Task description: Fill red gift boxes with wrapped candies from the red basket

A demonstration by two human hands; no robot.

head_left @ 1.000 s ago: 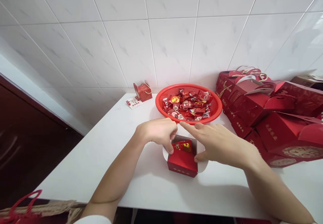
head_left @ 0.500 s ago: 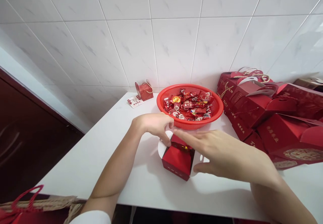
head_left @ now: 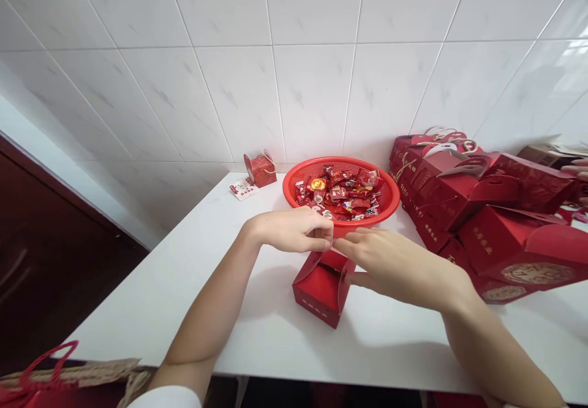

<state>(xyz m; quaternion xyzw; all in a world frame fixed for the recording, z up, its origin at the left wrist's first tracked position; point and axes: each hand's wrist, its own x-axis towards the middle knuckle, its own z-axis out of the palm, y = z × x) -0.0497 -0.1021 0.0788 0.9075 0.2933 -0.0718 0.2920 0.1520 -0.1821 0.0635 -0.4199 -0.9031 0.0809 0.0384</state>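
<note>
A small red gift box (head_left: 321, 291) with gold lettering stands on the white table in front of me, its two side flaps raised toward each other. A dark gap shows between them. My left hand (head_left: 296, 229) bends over the far upper part of the box, thumb and fingers pinched together at the flap tops. From the other side my right hand (head_left: 390, 267) holds its thumb against the right flap, with its fingers meeting my left fingertips above the box. My fingers hide the flap tops.
Just behind stands a red plastic basket (head_left: 392, 203) of wrapped candies (head_left: 337, 192). Stacked red boxes (head_left: 478, 193) fill the table's right side. A small box (head_left: 260, 170) and a printed card (head_left: 244, 188) lie at the back left. Another person's hand (head_left: 581, 172) shows at the right edge.
The side flaps have swung up and inward from lying spread outward. My hands have come together over the box, and my right thumb now presses the right flap.
</note>
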